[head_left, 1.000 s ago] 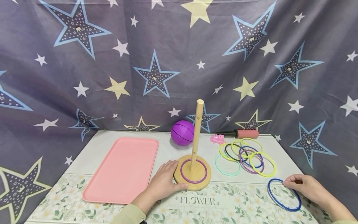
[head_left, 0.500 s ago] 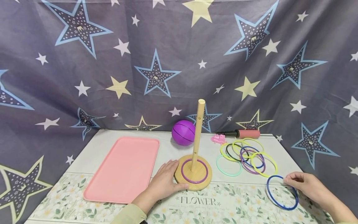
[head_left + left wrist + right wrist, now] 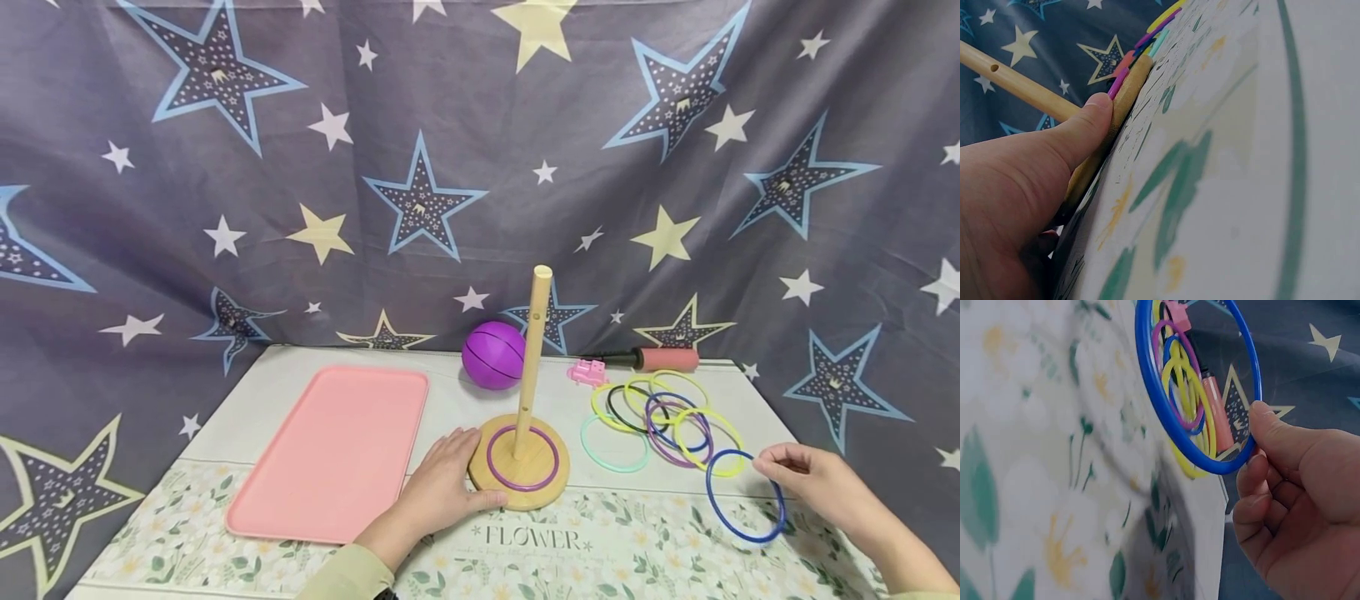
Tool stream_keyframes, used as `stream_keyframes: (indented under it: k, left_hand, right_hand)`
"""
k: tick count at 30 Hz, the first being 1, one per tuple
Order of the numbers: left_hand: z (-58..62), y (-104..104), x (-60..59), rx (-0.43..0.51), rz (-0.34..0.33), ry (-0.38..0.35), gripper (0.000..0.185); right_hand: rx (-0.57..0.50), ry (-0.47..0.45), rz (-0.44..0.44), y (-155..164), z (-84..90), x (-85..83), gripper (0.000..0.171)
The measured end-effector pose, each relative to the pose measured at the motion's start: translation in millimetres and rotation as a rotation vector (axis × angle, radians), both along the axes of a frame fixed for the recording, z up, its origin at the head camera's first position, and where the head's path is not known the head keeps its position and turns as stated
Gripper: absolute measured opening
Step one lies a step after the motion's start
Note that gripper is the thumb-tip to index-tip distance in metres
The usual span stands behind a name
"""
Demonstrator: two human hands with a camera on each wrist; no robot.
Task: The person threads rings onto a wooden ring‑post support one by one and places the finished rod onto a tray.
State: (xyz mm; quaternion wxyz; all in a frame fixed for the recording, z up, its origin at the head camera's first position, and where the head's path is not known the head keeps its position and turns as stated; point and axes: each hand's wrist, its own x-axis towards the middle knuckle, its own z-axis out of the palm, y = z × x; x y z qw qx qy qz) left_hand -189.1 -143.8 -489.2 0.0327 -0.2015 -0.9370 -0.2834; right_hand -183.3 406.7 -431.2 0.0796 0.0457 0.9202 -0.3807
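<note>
A wooden peg stand (image 3: 529, 358) rises from a round wooden base (image 3: 550, 493) with a purple ring (image 3: 522, 459) lying round the peg. My left hand (image 3: 442, 487) grips the base's left edge, thumb along its front rim (image 3: 1124, 99). My right hand (image 3: 806, 483) pinches a blue ring (image 3: 742, 497) at its right side, lifted and tilted off the table; in the right wrist view thumb and fingers (image 3: 1263, 428) clamp the blue ring (image 3: 1166, 406). A pile of several coloured rings (image 3: 660, 417) lies just behind it.
A pink tray (image 3: 333, 450) lies left of the stand. A purple ball (image 3: 492, 356), a small pink toy (image 3: 587, 372) and a pink-handled pump (image 3: 656, 359) sit at the table's back. Star-patterned cloth hangs behind. The floral mat (image 3: 600, 550) covers the front.
My right hand has lifted the blue ring off the table, and it has moved up and slightly left toward the ring pile. My left hand stays on the base.
</note>
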Motion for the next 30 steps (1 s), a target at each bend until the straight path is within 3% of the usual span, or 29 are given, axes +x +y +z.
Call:
stream_keyframes:
  k: [7, 15, 30]
  left_hand:
    - [-0.8, 0, -1.7, -0.008, -0.004, 0.0, 0.112]
    - [-3.1, 1, -3.8, -0.015, 0.001, -0.005, 0.112]
    - [-3.3, 1, -3.0, -0.017, -0.002, -0.008, 0.113]
  right_hand:
    - [-0.036, 0.051, -0.008, -17, 11.1, -1.0, 0.058]
    - [-0.089, 0.2, 0.021, -47, 23.9, -1.6, 0.044]
    - [-0.229, 0.36, -0.009, -98, 40.8, -9.9, 0.039]
